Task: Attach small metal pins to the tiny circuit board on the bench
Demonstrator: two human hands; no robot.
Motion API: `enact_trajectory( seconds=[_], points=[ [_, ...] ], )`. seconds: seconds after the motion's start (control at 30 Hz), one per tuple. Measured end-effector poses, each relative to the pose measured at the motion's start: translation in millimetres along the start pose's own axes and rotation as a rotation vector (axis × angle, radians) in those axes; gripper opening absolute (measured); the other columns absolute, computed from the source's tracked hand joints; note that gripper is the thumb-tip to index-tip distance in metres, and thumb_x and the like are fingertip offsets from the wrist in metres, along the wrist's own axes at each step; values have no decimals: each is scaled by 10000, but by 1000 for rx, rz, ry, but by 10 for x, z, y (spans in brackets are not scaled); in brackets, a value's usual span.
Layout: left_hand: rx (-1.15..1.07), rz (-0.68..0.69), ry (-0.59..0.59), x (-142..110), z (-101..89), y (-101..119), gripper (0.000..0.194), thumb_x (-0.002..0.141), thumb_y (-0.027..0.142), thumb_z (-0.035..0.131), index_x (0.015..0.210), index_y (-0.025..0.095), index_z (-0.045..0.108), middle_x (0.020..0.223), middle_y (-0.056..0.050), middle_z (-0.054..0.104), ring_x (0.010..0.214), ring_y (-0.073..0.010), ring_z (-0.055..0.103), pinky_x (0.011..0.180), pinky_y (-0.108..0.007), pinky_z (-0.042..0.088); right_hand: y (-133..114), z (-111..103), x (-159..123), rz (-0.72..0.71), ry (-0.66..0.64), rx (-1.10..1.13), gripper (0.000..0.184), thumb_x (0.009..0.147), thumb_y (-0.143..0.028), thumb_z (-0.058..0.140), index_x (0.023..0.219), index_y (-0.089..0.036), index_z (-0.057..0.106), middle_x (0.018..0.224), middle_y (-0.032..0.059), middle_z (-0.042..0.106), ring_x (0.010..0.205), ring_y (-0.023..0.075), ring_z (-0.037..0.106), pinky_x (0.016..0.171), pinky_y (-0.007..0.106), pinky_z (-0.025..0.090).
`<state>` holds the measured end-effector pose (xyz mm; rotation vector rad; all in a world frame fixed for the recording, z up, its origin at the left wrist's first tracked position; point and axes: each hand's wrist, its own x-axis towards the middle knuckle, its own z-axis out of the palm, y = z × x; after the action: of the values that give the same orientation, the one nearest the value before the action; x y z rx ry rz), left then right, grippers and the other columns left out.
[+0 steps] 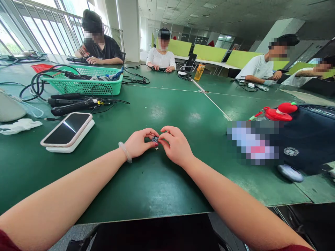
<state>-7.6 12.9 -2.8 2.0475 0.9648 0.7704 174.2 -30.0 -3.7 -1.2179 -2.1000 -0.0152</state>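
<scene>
In the head view, my left hand (138, 142) pinches a small dark piece with pale markings (155, 139) between thumb and fingers. Its exact kind is too small to make out. My right hand (176, 144) meets it from the other side, thumb and fingertips closed at the piece's right end. Both hands are just above the green table (146, 188), close together. A tiny whitish bit (157, 148) lies below the fingertips. Around my left wrist is a pale bangle (125, 152).
Left are a phone (68, 129) on a white box (72, 148), black handheld devices (74, 104), a green basket (83, 82) with cables, and crumpled tissue (19, 126). Right are a dark bag (311, 136), a red-lidded bottle (280, 112) and a mouse (290, 173). Several people sit across.
</scene>
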Motion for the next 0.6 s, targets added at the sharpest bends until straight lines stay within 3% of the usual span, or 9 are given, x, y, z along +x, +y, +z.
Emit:
enact_trajectory(
  seconds=[0.1, 0.27, 0.43, 0.6],
  points=[
    [87, -52, 42, 6, -17, -30, 266, 738, 310, 638, 979, 199, 620, 895, -22, 672, 855, -176, 614, 896, -361, 471, 29, -33, -23, 73, -4, 3, 98, 845, -189, 588, 819, -215, 680, 1096, 69, 604, 1026, 213, 519, 922, 401, 426],
    [157, -108, 78, 26, -33, -75, 269, 722, 322, 632, 965, 208, 637, 837, -16, 675, 823, -186, 624, 867, -367, 482, 75, 52, -67, 93, -170, -29, 26, 782, -248, 695, 795, -226, 698, 1215, 68, 553, 1146, 262, 445, 952, 469, 401],
    [199, -137, 69, 24, -31, -81, 270, 719, 314, 624, 968, 209, 641, 819, -14, 669, 805, -189, 626, 830, -353, 489, 103, 174, -64, 150, -233, 9, 33, 798, -248, 685, 813, -225, 703, 1209, 68, 536, 1047, 213, 479, 957, 439, 410],
    [198, -169, 47, 28, -27, -100, 274, 721, 303, 628, 978, 210, 644, 841, -15, 671, 826, -194, 629, 849, -356, 481, 90, 187, -53, 63, -228, -68, 76, 826, -239, 649, 772, -202, 688, 1221, 72, 537, 1086, 237, 457, 938, 431, 414]
  ],
)
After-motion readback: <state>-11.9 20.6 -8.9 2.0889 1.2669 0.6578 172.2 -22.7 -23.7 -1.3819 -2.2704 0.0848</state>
